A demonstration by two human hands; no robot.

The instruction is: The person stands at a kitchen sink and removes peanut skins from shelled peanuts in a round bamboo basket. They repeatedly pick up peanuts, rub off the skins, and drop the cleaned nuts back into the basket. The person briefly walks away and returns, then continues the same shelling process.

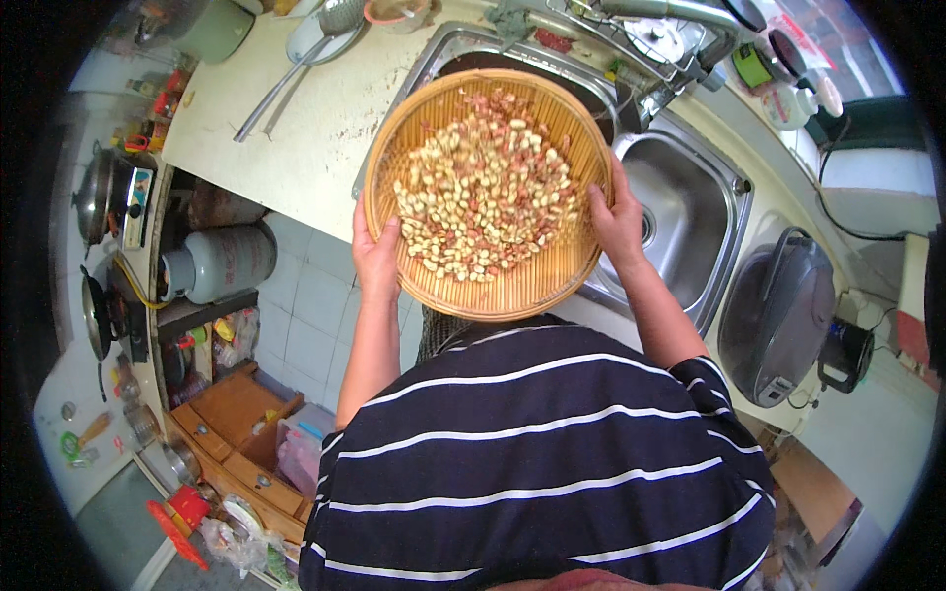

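Observation:
A round woven bamboo tray [480, 301] is held up between my hands, over the front of the counter and the left sink basin. My left hand [377, 255] grips its left rim with the thumb over the edge. On the right rim, my right hand [619, 210] has the thumb inside and the fingers out of sight underneath. Pale shelled peanuts [473, 199] mixed with reddish loose skins spread across the tray. More of the skins [499, 106] gather toward the far side.
A stainless double sink [684, 214] with a faucet [650, 103] lies beneath and right of the tray. On the counter [244, 162] a skimmer [284, 92] rests across a plate. A dark rice cooker [776, 318] stands at right. A gas cylinder [233, 262] lies under the counter.

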